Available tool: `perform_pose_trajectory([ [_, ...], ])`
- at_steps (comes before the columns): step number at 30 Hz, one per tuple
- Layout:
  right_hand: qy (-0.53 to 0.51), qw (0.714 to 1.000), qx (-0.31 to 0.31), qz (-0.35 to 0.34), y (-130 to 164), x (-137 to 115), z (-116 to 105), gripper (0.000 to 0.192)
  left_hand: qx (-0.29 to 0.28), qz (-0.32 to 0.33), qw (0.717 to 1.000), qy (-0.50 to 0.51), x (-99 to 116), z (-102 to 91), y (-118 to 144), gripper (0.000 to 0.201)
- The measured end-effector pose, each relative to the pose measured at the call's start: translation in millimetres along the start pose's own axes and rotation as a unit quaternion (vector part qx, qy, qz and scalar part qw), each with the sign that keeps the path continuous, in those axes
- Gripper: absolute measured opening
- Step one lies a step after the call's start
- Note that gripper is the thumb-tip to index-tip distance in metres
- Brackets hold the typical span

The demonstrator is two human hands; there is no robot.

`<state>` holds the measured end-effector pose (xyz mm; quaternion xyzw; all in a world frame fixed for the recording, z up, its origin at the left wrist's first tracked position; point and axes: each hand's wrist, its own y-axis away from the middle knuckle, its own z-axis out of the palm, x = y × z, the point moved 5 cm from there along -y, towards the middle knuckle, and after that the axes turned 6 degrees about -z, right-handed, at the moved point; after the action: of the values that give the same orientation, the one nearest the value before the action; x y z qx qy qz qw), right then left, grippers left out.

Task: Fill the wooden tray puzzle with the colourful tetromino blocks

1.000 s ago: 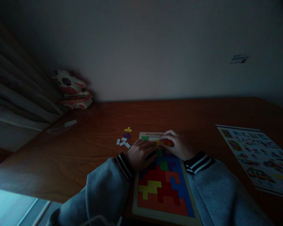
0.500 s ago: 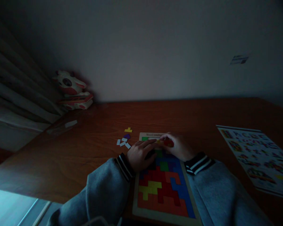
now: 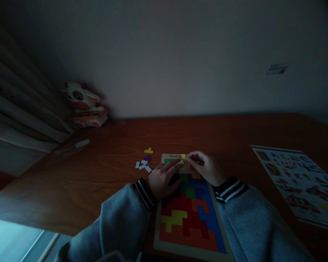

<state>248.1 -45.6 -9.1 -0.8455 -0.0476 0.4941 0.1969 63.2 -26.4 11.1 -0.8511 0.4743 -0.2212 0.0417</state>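
Observation:
A wooden puzzle board (image 3: 192, 249) with a pale frame lies in front of me, filled in its lower part with red, orange, yellow, blue and green block pieces. Across its upper left rests my left hand (image 3: 164, 179), fingers stretched out and open, hiding some of the board beneath. My right hand (image 3: 207, 168) is closed in a pinch at the upper right, on a small yellow puzzle piece (image 3: 183, 157) by the top rim. Part of that piece is hidden by the fingers. Some orange and red shows under the right hand.
Left of the board lie a yellow T-shaped piece (image 3: 149, 150), a purple piece (image 3: 147, 158) and several white pieces (image 3: 142, 167). A printed sheet (image 3: 297, 182) is at the right. A cow-shaped toy (image 3: 83, 103) stands at the back left beside a curtain (image 3: 19, 98).
My right hand has shifted slightly up, and the yellow piece at its fingertips now stands higher, over the top rim. The red patch beneath it is mostly covered. My left hand has barely moved.

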Motion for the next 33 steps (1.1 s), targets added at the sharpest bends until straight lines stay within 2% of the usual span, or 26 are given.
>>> perform_pose_trajectory([
  [4, 0.016, 0.999, -0.031, -0.010, -1.6, -0.7, 4.7, 0.019, -0.007, 0.011, 1.000, 0.004, 0.1, 1.4, 0.0, 0.045],
  [7, 0.090, 0.994, -0.047, -0.046, -3.6, -2.8, 6.5, 0.017, -0.008, 0.024, 1.000, 0.009, 0.2, 2.1, 0.0, 0.043],
  [10, 0.143, 0.987, -0.031, -0.060, -4.8, -1.7, 4.9, 0.011, -0.016, 0.036, 0.999, 0.003, 0.6, 3.0, 0.0, 0.043],
  [14, 0.117, 0.991, -0.018, -0.063, -4.2, 1.0, -4.1, 0.016, -0.011, 0.039, 0.999, -0.007, 1.0, 1.9, -0.1, 0.040],
  [21, 0.225, 0.966, -0.094, -0.090, -0.4, 4.2, -18.6, 0.018, -0.035, 0.070, 0.997, -0.019, 6.5, 1.1, -0.7, 0.043],
  [25, 0.216, 0.967, -0.105, -0.087, 0.4, 7.4, -17.4, 0.018, -0.052, 0.066, 0.996, -0.010, 6.6, 0.7, -2.4, 0.046],
  [33, 0.200, 0.969, -0.126, -0.075, 2.5, 5.9, -16.8, 0.017, -0.044, 0.070, 0.997, 0.008, 5.1, 1.6, -2.2, 0.045],
])
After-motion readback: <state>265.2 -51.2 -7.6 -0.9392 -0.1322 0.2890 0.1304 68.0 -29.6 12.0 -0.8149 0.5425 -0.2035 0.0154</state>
